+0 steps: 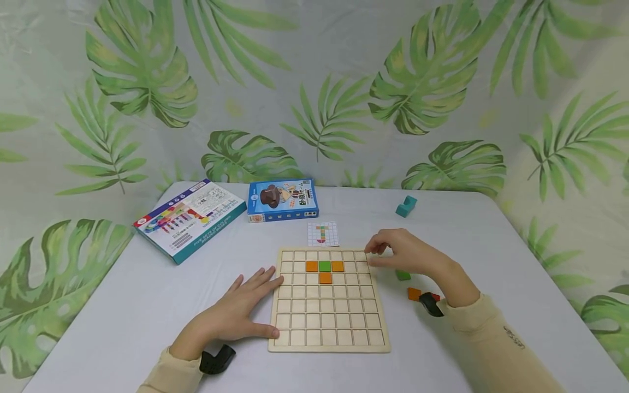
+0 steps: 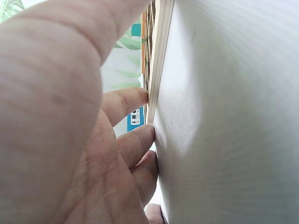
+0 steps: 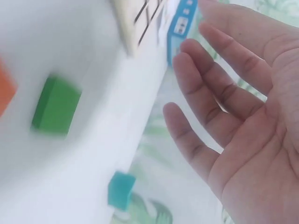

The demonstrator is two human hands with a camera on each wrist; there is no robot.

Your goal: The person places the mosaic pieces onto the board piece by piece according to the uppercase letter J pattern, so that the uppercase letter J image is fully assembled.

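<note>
A wooden grid board (image 1: 329,305) lies flat on the table. Near its far side sit a green tile (image 1: 325,266), an orange tile (image 1: 312,266) to its left, another orange tile (image 1: 337,265) to its right and a third orange tile (image 1: 325,278) just below. With fingers spread, my left hand (image 1: 241,311) rests at the board's left edge, fingertips and thumb on the rim. Over the far right corner hovers my right hand (image 1: 405,252), its fingers loosely bent and nothing between them in the right wrist view. Beneath that hand lies a loose green block (image 3: 58,105).
A loose orange piece (image 1: 414,294) and a red piece (image 1: 435,297) lie by the right wrist. Beyond the board is a printed pattern card (image 1: 322,233). Farther back are a blue box (image 1: 283,201), a white and teal box (image 1: 191,221) and a notched teal block (image 1: 405,206).
</note>
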